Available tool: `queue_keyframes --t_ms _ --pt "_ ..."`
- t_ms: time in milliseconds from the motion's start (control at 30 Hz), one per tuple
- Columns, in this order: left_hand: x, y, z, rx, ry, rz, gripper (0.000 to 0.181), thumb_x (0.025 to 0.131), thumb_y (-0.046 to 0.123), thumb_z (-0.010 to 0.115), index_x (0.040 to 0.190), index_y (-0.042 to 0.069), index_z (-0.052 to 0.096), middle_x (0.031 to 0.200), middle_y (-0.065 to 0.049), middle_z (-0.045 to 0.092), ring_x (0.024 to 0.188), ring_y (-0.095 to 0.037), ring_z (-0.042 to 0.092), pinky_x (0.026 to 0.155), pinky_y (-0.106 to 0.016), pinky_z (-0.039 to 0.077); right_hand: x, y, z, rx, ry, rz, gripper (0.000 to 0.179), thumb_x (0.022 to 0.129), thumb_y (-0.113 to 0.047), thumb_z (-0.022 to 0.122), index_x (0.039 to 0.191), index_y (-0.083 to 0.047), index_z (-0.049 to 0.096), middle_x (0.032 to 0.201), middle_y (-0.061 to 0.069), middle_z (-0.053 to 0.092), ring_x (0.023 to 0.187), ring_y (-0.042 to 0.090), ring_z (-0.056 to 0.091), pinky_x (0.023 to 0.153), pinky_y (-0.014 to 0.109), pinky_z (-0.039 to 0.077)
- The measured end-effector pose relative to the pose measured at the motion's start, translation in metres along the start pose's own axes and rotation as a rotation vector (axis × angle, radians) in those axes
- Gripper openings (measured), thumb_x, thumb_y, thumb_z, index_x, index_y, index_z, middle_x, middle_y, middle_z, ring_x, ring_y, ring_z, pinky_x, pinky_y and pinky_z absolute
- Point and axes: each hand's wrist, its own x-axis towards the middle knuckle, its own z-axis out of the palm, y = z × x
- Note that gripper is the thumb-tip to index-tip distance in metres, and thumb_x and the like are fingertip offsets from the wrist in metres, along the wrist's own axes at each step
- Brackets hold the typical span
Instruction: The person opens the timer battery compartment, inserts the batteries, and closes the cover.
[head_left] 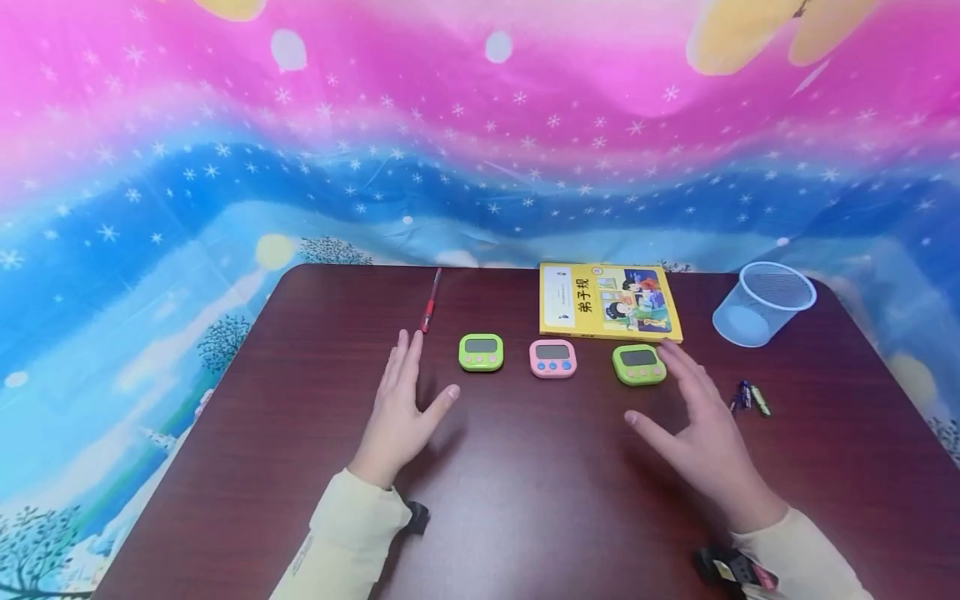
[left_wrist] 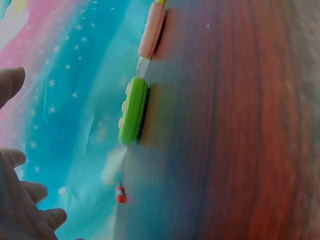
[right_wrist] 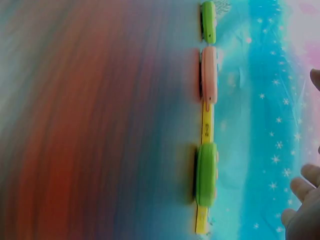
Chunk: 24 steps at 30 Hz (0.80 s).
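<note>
My left hand (head_left: 397,408) hovers over the table with straight fingers and the thumb spread, holding nothing. Just past its fingertips lies a red pen (head_left: 430,304), and to its right a green digital timer (head_left: 481,352). A pink timer (head_left: 552,359) with blue buttons sits in the middle of the row. My right hand (head_left: 708,442), also empty with fingers extended, is nearest to a second green timer (head_left: 638,365); its index fingertip overlaps that timer's right edge in the head view, and contact cannot be told. In the right wrist view, its fingers (right_wrist: 302,189) appear above table level.
Behind the timers lies a yellow picture book (head_left: 611,302). A light-blue mesh pen holder (head_left: 763,304) stands at the back right. Several small dark and green pieces (head_left: 759,400) lie right of my right hand. A patterned cloth (head_left: 480,167) hangs behind the dark wooden table (head_left: 510,517).
</note>
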Motion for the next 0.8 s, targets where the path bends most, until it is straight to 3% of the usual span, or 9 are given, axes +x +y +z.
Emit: queue_keyframes --t_ms 133,233,533,700,800 --pt "0.004 -0.002 0.005 -0.101 -0.039 -0.060 0.093 0.093 0.055 0.064 0.163 0.021 0.011 0.169 0.004 0.005 0.154 -0.025 0.009 0.120 -0.060 0.020 0.005 -0.009 0.012 0.041 -0.028 0.059 0.089 0.084 -0.029 0.083 0.158 -0.021 0.032 0.161 0.009 0.032 0.145 0.039 0.031 0.102 0.072 0.037" --pt "0.008 -0.003 0.010 -0.144 -0.059 -0.083 0.098 0.092 0.051 0.068 0.163 0.020 0.009 0.168 0.003 0.008 0.154 -0.022 0.013 0.120 -0.055 0.023 0.011 -0.014 0.023 0.076 -0.054 0.088 0.088 0.086 -0.031 0.081 0.158 -0.024 0.031 0.160 0.010 0.033 0.145 0.039 0.032 0.103 0.072 0.035" --pt "0.016 -0.005 0.025 -0.192 -0.063 -0.154 0.094 0.090 0.037 0.074 0.161 0.012 0.018 0.162 -0.008 0.030 0.149 -0.026 0.030 0.119 -0.052 0.029 0.041 -0.013 0.057 0.152 -0.104 0.023 0.078 0.086 -0.029 0.082 0.152 -0.015 0.042 0.152 0.008 0.046 0.141 0.032 0.040 0.110 0.059 0.038" --pt "0.019 -0.005 0.030 -0.213 -0.059 -0.168 0.090 0.089 0.034 0.074 0.159 0.011 0.023 0.160 -0.009 0.034 0.148 -0.026 0.032 0.119 -0.051 0.028 0.057 -0.015 0.070 0.164 -0.137 0.000 0.074 0.084 -0.025 0.083 0.148 -0.012 0.047 0.147 0.009 0.051 0.137 0.030 0.045 0.111 0.056 0.039" --pt "0.022 -0.005 0.033 -0.223 -0.052 -0.173 0.088 0.089 0.033 0.074 0.158 0.010 0.026 0.160 -0.009 0.036 0.147 -0.025 0.033 0.119 -0.049 0.028 0.067 -0.019 0.077 0.159 -0.182 -0.001 0.073 0.085 -0.027 0.083 0.147 -0.012 0.047 0.142 0.011 0.054 0.129 0.030 0.051 0.106 0.053 0.046"
